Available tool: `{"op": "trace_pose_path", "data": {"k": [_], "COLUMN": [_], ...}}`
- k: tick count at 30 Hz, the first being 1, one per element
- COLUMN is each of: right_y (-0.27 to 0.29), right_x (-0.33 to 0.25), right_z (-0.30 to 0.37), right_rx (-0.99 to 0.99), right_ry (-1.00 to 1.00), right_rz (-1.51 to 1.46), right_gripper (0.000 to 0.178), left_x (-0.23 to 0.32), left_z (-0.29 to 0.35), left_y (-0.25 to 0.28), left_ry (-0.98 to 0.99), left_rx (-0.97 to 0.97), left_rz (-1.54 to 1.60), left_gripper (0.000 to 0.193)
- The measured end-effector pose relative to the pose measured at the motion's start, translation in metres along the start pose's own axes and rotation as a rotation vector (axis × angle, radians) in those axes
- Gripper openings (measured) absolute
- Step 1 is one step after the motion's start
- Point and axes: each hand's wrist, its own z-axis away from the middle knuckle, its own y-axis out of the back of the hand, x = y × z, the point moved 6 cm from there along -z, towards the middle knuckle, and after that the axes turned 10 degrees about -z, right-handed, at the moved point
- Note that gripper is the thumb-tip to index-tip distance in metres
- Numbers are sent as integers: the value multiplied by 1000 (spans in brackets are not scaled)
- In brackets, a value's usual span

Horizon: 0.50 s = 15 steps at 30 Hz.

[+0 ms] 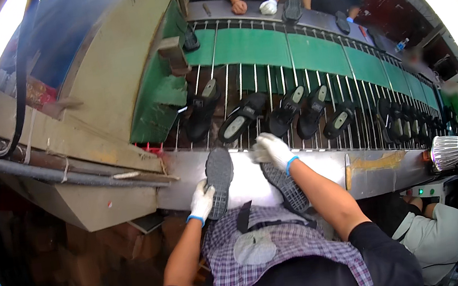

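Observation:
In my left hand (pixel 201 200), which wears a white glove, is a black shoe sole (pixel 220 178); the fingers close on its left edge and its long face is toward me. My right hand (pixel 272 152), gloved too, is curled over the far end of a second dark sole (pixel 286 187) with a grid tread. That sole lies slanted at the metal ledge's near edge. What the right fingertips pinch, if anything, is hidden. Just beyond both hands, black shoes with pale insoles, among them one shoe (pixel 239 119), rest on a rack of metal rods (pixel 228 94).
A bare metal ledge (pixel 316 165) runs along the rack's near side. A beige panel (pixel 107 78) flanks the left. Two people stand across the rack with shoes on a far ledge (pixel 314 19). A silver lamp-like fixture (pixel 447 152) and a seated person (pixel 435 234) are at right.

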Motion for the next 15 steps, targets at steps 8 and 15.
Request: {"op": "trace_pose_path", "data": {"k": [8, 15], "right_y": [-78, -72], "right_x": [59, 62], "right_z": [-43, -145], "right_rx": [224, 384], "right_ry": [210, -38], "right_rz": [519, 44], "right_gripper": [92, 99], "left_x": [-3, -12], "left_z": [43, 56], "left_y": [-1, 7], "left_ry": [95, 66], "left_rx": [77, 192], "left_rz": [81, -49], "left_gripper": [57, 59]}}
